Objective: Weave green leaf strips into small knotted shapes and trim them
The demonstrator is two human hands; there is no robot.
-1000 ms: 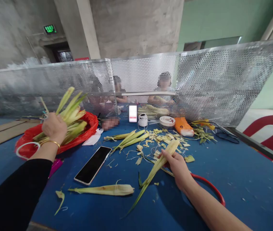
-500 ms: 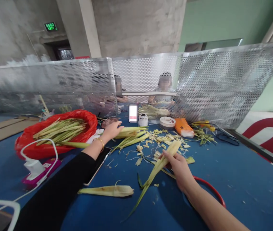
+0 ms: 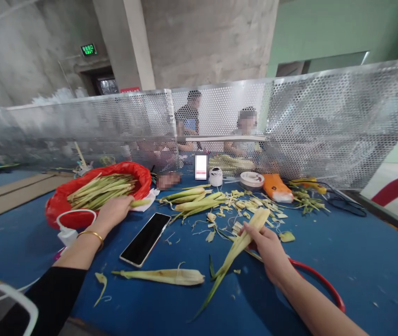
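Observation:
My right hand [image 3: 267, 247] grips a pale corn husk bundle [image 3: 243, 242], its wide end up and its thin green tail hanging toward the front of the table. At the front edge of the red plastic bag [image 3: 143, 175], my left hand [image 3: 115, 213] is closed over a yellow-green husk strip [image 3: 138, 203], whose end pokes out past the fingers. The bag holds many long husk strips [image 3: 103, 190]. Another husk bundle [image 3: 171, 276], tied with thread, lies in front. Several husk bundles [image 3: 199, 201] are piled at the middle, beside scattered husk scraps [image 3: 251, 203].
A dark-screened phone [image 3: 145, 239] lies at the middle left; a lit phone [image 3: 201, 167] stands at the back. Near it are a white thread spool [image 3: 216, 177], a tape roll [image 3: 252, 179] and an orange packet [image 3: 278, 187]. A perforated metal screen [image 3: 220, 112] runs behind, people beyond it.
My left hand has moved left and nearer, from the husk pile to the strip at the bag's edge. The right hand keeps its husk bundle. The view has shifted slightly.

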